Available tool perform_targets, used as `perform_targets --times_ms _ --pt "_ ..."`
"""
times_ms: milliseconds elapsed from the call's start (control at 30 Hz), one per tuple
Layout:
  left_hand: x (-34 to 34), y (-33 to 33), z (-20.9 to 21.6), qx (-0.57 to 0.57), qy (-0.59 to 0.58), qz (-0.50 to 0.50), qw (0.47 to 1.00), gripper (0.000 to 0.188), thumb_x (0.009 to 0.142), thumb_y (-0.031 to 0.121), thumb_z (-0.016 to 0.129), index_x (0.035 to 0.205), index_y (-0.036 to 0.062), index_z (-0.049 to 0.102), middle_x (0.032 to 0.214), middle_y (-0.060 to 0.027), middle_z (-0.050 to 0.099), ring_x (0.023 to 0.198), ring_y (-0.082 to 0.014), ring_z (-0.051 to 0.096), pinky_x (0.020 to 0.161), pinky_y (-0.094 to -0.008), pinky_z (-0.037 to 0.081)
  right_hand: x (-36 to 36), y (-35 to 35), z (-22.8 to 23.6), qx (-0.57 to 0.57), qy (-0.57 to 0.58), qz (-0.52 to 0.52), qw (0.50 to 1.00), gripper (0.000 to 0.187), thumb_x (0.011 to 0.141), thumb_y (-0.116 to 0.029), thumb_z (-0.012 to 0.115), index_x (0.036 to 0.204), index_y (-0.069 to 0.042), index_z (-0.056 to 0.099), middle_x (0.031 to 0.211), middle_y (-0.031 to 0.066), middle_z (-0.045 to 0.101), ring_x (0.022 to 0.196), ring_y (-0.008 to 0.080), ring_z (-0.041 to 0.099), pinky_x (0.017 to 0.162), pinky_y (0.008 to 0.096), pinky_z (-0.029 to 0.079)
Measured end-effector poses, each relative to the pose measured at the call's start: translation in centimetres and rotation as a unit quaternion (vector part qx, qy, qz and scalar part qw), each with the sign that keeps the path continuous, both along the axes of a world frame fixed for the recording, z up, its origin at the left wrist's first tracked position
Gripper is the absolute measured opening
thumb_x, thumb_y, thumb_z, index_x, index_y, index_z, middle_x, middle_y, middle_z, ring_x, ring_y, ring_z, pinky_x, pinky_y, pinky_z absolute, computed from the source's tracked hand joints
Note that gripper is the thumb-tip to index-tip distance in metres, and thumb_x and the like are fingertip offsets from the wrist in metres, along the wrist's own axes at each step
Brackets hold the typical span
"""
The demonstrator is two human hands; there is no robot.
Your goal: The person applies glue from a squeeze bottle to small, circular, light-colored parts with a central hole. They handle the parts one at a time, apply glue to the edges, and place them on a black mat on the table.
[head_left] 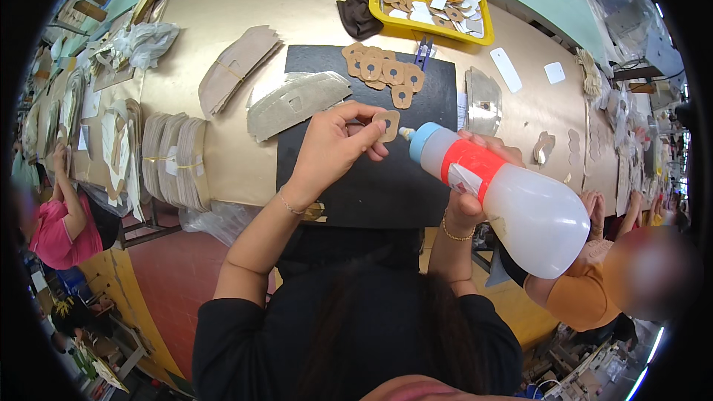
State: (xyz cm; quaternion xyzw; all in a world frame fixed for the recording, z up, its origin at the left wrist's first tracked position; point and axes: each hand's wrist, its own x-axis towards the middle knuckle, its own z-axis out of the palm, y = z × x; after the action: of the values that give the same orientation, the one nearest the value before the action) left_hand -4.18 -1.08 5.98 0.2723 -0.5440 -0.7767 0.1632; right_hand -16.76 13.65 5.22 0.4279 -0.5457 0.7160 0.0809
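Observation:
Between the thumb and fingers of my left hand (345, 137) is a small tan cut piece (389, 125) with a dark mark in its middle. My right hand (475, 178) grips a translucent white squeeze bottle (531, 212) with a blue cap and a red band, tilted so its nozzle (405, 133) points at the piece. I cannot tell whether nozzle and piece touch. Under both hands lies a black mat (349, 193). On its far part rests a cluster of similar tan pieces (382, 67), with blue-handled snips (423, 52) beside them.
A yellow tray (438, 32) of cut pieces stands at the back, a dark cloth (359, 11) beside it. Stacks of curved grey pieces (297, 108) and beige pieces (238, 70) lie left, tied bundles (174, 160) farther left. Co-workers sit at left (70, 230) and right (583, 293).

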Motion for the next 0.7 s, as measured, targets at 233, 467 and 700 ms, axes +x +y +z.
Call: perform_targets --times_ms 233,467,700 --pt "0.1 0.3 0.1 -0.077 -0.047 0.009 0.996 0.023 0.086 0.014 0.064 0.102 -0.0025 0.064 0.074 -0.0048 0.064 0.062 -0.0077 0.060 0.054 -0.0199 0.047 0.7 0.2 -0.2 0.044 0.006 0.013 0.999 0.085 0.065 -0.064 0.070 0.110 0.004 0.048 0.094 0.0145 0.056 0.084 0.0295 0.064 0.074 0.0389 0.055" --pt "0.1 0.3 0.2 -0.057 -0.037 0.013 0.998 0.023 0.086 0.015 0.064 0.101 -0.0030 0.064 0.074 -0.0042 0.064 0.062 -0.0068 0.059 0.053 -0.0196 0.046 1.2 0.1 -0.3 0.073 -0.053 0.027 0.996 0.081 0.061 -0.064 0.073 0.106 0.000 0.053 0.093 0.0116 0.058 0.088 0.0239 0.062 0.075 0.0318 0.052" --pt "0.0 0.2 0.0 -0.046 -0.049 -0.009 0.998 0.023 0.085 0.015 0.065 0.100 -0.0027 0.065 0.073 -0.0028 0.063 0.060 -0.0056 0.056 0.052 -0.0188 0.045 0.5 -0.1 0.0 -0.013 -0.082 0.003 0.997 0.086 0.058 -0.063 0.075 0.108 0.002 0.049 0.095 0.0130 0.057 0.087 0.0267 0.063 0.078 0.0357 0.053"
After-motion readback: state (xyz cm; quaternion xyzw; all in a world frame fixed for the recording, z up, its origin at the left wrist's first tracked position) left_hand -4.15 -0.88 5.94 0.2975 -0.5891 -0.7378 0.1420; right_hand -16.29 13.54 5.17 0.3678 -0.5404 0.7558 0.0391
